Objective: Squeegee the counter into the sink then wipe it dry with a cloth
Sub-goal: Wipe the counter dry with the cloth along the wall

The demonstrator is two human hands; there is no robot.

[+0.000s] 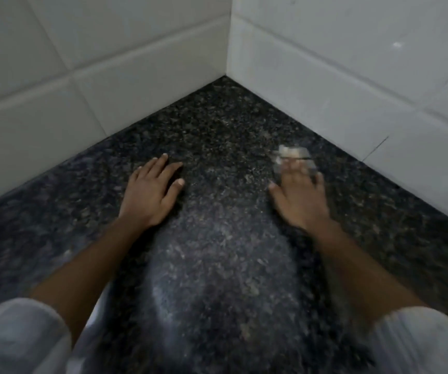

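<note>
Across the lower and middle frame spreads the counter (225, 238), a dark speckled granite slab that narrows toward a corner at upper centre. A paler, hazy sheen lies on the stone at lower centre. White wall tiles (88, 58) rise behind it on the upper left and upper right, meeting in a vertical seam above the corner, with a low tiled ledge running along the base of each wall.

Two bare forearms reach up from the bottom corners of the frame, each emerging from a pale short sleeve (15, 338). The left hand (151, 193), left of centre, lies palm down and flat on the stone, its fingers (160, 164) extended toward the corner and held loosely together, the thumb set a little apart to the right. It holds nothing.

The right hand (298, 195), right of centre, is blurred by motion. It also faces palm down, fingers pointing toward the upper right, thumb out to the left. Its fingertips press on a small pale cloth (293, 155), a crumpled piece lying on the counter just beyond the hand and near the right wall's ledge. Whether those fingers are spread or curled over the cloth cannot be told through the blur.

The two hands are well apart, with bare stone between them.
</note>
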